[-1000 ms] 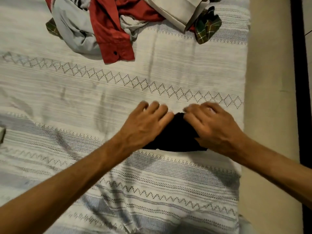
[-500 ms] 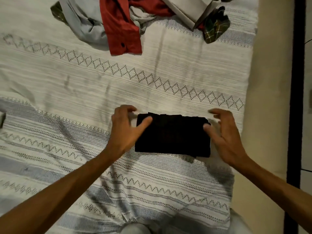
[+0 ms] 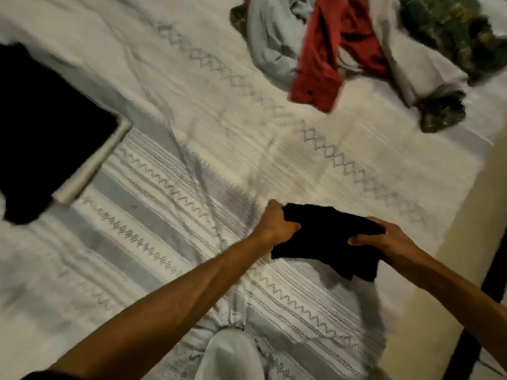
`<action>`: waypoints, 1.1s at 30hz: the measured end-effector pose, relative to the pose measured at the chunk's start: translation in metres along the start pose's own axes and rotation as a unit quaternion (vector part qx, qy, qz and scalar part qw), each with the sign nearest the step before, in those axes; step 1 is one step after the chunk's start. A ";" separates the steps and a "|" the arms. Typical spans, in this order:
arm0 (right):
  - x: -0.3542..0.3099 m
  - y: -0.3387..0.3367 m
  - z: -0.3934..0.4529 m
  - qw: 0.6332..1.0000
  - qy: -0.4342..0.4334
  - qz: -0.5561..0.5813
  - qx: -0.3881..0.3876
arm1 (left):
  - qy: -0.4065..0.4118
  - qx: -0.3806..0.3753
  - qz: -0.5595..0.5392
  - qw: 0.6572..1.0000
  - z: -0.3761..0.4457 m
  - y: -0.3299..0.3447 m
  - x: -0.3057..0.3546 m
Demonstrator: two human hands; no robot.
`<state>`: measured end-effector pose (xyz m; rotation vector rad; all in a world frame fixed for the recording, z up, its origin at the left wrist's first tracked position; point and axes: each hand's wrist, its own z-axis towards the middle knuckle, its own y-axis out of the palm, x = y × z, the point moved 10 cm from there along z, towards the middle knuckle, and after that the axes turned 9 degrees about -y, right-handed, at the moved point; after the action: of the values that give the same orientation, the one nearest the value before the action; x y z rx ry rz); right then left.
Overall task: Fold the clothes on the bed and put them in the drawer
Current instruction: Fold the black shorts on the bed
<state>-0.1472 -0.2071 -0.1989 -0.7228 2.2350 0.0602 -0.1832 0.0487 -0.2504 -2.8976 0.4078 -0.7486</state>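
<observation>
Half a second ago the folded black garment [image 3: 326, 239] lay flat on the bed [image 3: 192, 133] with my hands only framing its ends; now I have it gripped from both sides. My left hand [image 3: 275, 226] curls around its 9 o'clock end, fingers tucked under and thumb on top. My right hand [image 3: 384, 241] clamps the 3 o'clock end, thumb pressed across the top of the cloth. The lower corner of the bundle sags at about 5 o'clock, so I judge it is lifting off the bedspread, though the blur keeps me from being sure it is fully clear. My view has also swung left, which I read as the start of carrying this piece away: folding is done for it and the drawer step comes next. No drawer shows in view.

The bed's edge runs close by at 3 to 4 o'clock, with bare floor [image 3: 428, 311] beyond it. Toward 10 o'clock lies a flat dark item with a pale border [image 3: 55, 133], which I cannot identify. At 1 o'clock, well apart from my hands, the unfolded heap waits: a red shirt [image 3: 323, 64], a grey garment [image 3: 271, 42] and a green patterned piece [image 3: 450, 31]. Between that heap and my hands the bedspread is open, so I have room to move.
</observation>
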 end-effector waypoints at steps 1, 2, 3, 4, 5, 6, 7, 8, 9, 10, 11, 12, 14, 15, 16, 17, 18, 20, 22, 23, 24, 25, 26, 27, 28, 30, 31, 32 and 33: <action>-0.020 0.008 0.007 1.000 -0.013 -0.011 -0.004 | -0.006 -0.002 -0.024 1.000 -0.002 -0.017 -0.009; -0.036 0.018 0.011 1.000 -0.018 -0.016 -0.004 | -0.007 -0.006 -0.057 0.998 -0.005 -0.033 -0.018; -0.056 0.036 0.024 0.999 -0.028 -0.021 -0.011 | -0.007 0.005 -0.096 0.995 -0.011 -0.062 -0.033; -0.071 0.045 0.031 0.999 -0.034 -0.013 -0.007 | 0.001 0.011 -0.126 0.992 -0.016 -0.081 -0.040; -0.088 0.056 0.040 0.999 -0.043 -0.008 -0.010 | 0.003 0.026 -0.151 0.988 -0.022 -0.102 -0.048; -0.107 0.077 0.052 0.999 -0.048 -0.003 -0.019 | 0.009 0.050 -0.180 0.982 -0.028 -0.129 -0.061; -0.121 0.098 0.062 0.998 -0.051 0.006 -0.028 | 0.017 0.074 -0.210 0.975 -0.034 -0.154 -0.073; -0.140 0.128 0.079 0.997 -0.058 0.004 -0.048 | 0.033 0.105 -0.247 0.963 -0.038 -0.186 -0.089; -0.157 0.157 0.094 0.995 -0.070 0.002 -0.069 | 0.047 0.135 -0.278 0.950 -0.044 -0.213 -0.104; -0.175 0.188 0.105 0.993 -0.083 -0.005 -0.086 | 0.061 0.166 -0.301 0.937 -0.051 -0.240 -0.118; -0.192 0.224 0.119 0.990 -0.097 -0.013 -0.105 | 0.067 0.203 -0.317 0.924 -0.059 -0.268 -0.138; -0.207 0.256 0.129 0.987 -0.108 -0.018 -0.120 | 0.070 0.237 -0.329 0.911 -0.066 -0.293 -0.157; -0.231 0.322 0.151 0.980 -0.129 -0.030 -0.150 | 0.071 0.311 -0.356 0.878 -0.083 -0.339 -0.199; -0.242 0.351 0.158 0.976 -0.138 -0.036 -0.162 | 0.072 0.344 -0.368 0.861 -0.089 -0.356 -0.217; -0.248 0.384 0.163 0.972 -0.143 -0.046 -0.179 | 0.065 0.372 -0.378 0.845 -0.095 -0.370 -0.240; -0.253 0.409 0.168 0.969 -0.143 -0.059 -0.191 | 0.057 0.391 -0.386 0.834 -0.098 -0.378 -0.257; -0.254 0.434 0.172 0.966 -0.142 -0.076 -0.200 | 0.046 0.401 -0.396 0.825 -0.099 -0.383 -0.275; -0.251 0.456 0.182 0.968 -0.141 -0.105 -0.181 | 0.032 0.385 -0.437 0.812 -0.089 -0.377 -0.297; -0.245 0.467 0.190 0.971 -0.135 -0.119 -0.159 | 0.017 0.366 -0.475 0.800 -0.079 -0.365 -0.313; -0.243 0.468 0.192 0.971 -0.133 -0.123 -0.155 | 0.012 0.368 -0.480 0.797 -0.076 -0.361 -0.317; -0.243 0.465 0.194 0.971 -0.134 -0.126 -0.154 | 0.009 0.375 -0.476 0.795 -0.076 -0.357 -0.317; -0.243 0.461 0.196 0.970 -0.137 -0.127 -0.157 | 0.010 0.387 -0.465 0.796 -0.079 -0.356 -0.315; -0.245 0.456 0.195 0.968 -0.142 -0.130 -0.160 | 0.009 0.409 -0.441 0.799 -0.086 -0.355 -0.311; -0.247 0.450 0.194 0.967 -0.148 -0.135 -0.156 | 0.016 0.438 -0.402 0.804 -0.096 -0.357 -0.304; -0.252 0.436 0.189 0.967 -0.153 -0.142 -0.149 | 0.024 0.469 -0.345 0.813 -0.107 -0.357 -0.289; -0.259 0.412 0.182 0.966 -0.157 -0.148 -0.139 | 0.041 0.521 -0.210 0.826 -0.129 -0.363 -0.257; -0.267 0.385 0.177 0.966 -0.160 -0.154 -0.131 | 0.061 0.533 -0.150 0.830 -0.135 -0.363 -0.228; -0.268 0.369 0.171 0.965 -0.160 -0.159 -0.132 | 0.069 0.540 -0.096 0.833 -0.140 -0.362 -0.210; -0.272 0.340 0.167 0.965 -0.162 -0.168 -0.122 | 0.077 0.537 -0.049 0.838 -0.138 -0.359 -0.186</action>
<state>-0.0652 0.2521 -0.1883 -1.1303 1.7866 0.2708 -0.3252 0.4385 -0.1496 -1.7990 -0.1468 -0.8474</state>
